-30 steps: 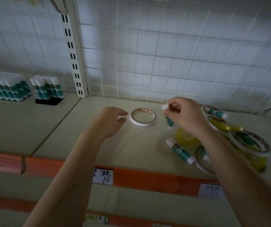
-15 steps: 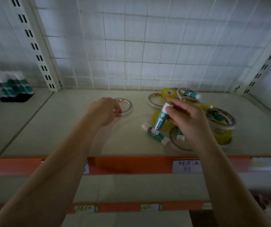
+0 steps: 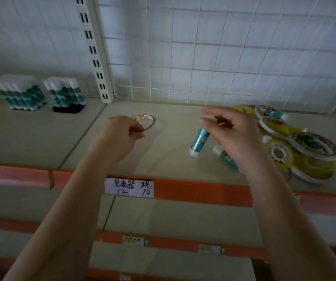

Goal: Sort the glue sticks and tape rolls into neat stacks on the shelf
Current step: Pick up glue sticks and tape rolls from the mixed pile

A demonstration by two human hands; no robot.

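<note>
My left hand (image 3: 118, 136) pinches the near rim of a thin white tape roll (image 3: 146, 120) that lies flat on the shelf (image 3: 173, 159). Over the shelf's middle, my right hand (image 3: 236, 136) pinches a green glue stick (image 3: 199, 141) by its upper end, so the white cap hangs down. A second glue stick (image 3: 222, 156) lies on the shelf below that hand. To the right is a loose pile of yellow and white tape rolls (image 3: 297, 151) with one more glue stick (image 3: 273, 113) on top.
Two groups of upright glue sticks (image 3: 21, 95) (image 3: 66, 94) stand on the left shelf section, past the slotted upright (image 3: 96, 53). A wire grid backs the shelf. An orange front strip carries a handwritten label (image 3: 129, 187). Lower shelves run below.
My right hand has carried the glue stick left, away from the pile, and tipped it cap-down. My left hand stays on the thin tape roll. The view has swung left.
</note>
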